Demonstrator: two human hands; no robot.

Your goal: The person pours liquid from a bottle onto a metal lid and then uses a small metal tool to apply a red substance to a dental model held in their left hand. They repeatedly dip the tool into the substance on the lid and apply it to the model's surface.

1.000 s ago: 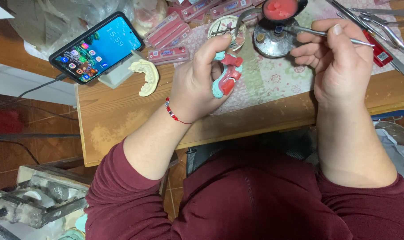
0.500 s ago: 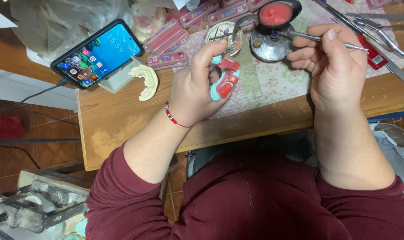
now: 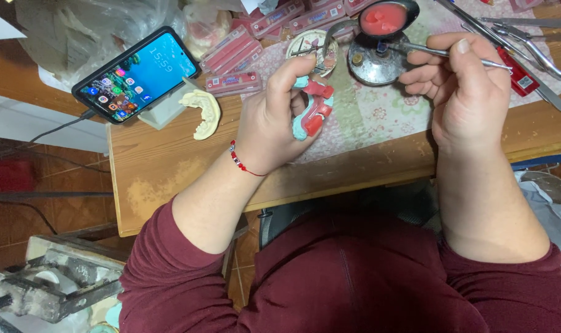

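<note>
My left hand (image 3: 274,120) grips a light-blue dental model with red wax (image 3: 311,111) on it, held above the patterned cloth (image 3: 379,114). My right hand (image 3: 459,86) is closed on a thin metal instrument (image 3: 416,50) whose tip reaches left toward a round metal burner (image 3: 373,61). Over that burner sits a small ladle of pink-red wax (image 3: 382,17). A red bead bracelet (image 3: 240,161) circles my left wrist.
A lit phone (image 3: 135,75) leans on a white stand at the left of the wooden table (image 3: 163,179). A cream plaster dental cast (image 3: 203,112) lies beside it. Pink tooth strips (image 3: 237,52), a round tin (image 3: 311,43) and metal tools (image 3: 521,37) lie along the back.
The view has shifted slightly; both hands sit a little higher in frame. My left hand still holds the model and my right the instrument near the burner.
</note>
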